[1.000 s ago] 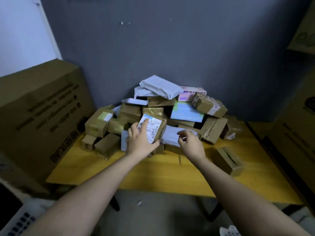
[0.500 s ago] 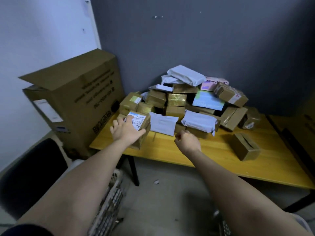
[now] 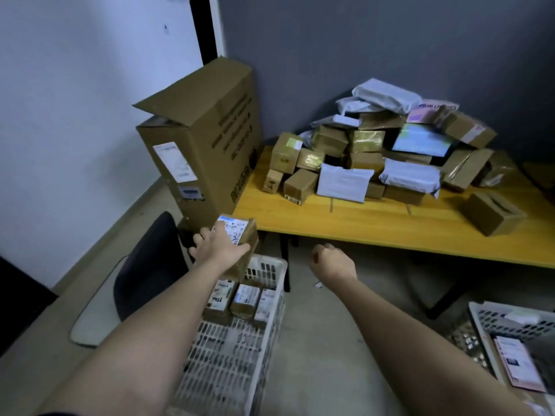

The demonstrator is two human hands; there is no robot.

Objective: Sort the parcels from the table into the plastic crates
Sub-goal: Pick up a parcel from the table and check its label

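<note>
The left hand (image 3: pixel 220 249) grips a brown parcel (image 3: pixel 240 247) with a white label, fingers spread over its top face and thumb curled round its side, holding it in the air above the far end of a white plastic crate (image 3: pixel 270 270) on the floor. Three labelled parcels (image 3: pixel 240 301) already sit side by side in that crate. The right hand (image 3: pixel 329 262) hangs in a loose fist, holding nothing, below the table's front edge. Both bare forearms reach forward. The yellow wooden table (image 3: pixel 375 223) carries a heap of parcels (image 3: pixel 381 151) against a grey wall. A tall cardboard box (image 3: pixel 204 139) stands at its left end, a dark chair (image 3: pixel 150 265) beside it. A second crate (image 3: pixel 492 322) sits at lower right
</note>
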